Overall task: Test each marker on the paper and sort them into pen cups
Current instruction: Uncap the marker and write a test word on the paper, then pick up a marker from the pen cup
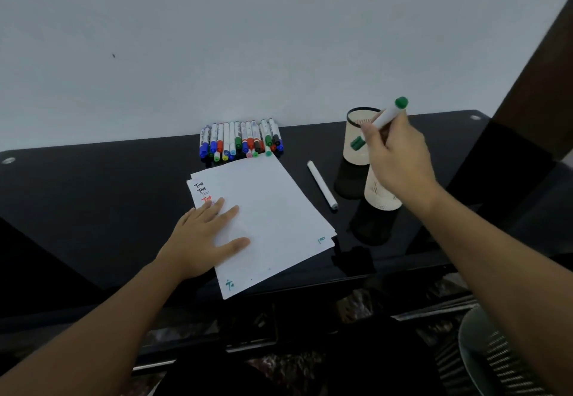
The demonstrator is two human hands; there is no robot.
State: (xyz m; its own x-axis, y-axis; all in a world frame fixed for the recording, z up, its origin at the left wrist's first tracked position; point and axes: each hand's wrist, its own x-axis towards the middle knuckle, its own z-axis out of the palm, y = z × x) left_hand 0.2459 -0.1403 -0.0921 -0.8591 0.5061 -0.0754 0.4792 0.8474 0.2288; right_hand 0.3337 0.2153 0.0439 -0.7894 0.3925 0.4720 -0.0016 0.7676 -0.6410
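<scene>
Right hand (400, 159): fingers curled round green marker (380, 123), held tilted, capped end up, in front of far pen cup (356, 138).
Left hand (204, 237): flat, fingers straight and slightly spread, pressing paper (273, 209).
Near pen cup (379, 194): partly behind right hand.
Marker row (240, 141): beyond paper, along wall.
White marker (322, 184): lying between paper and cups.

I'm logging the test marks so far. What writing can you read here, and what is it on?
"Te", black, cut off by the top sheet: lower sheet of paper, written twice, then a fainter grey line and a red one, partly under the left hand.
Green marks at two corners of the top sheet: too small to read.
Print on the marker row: too blurred to read.
</scene>
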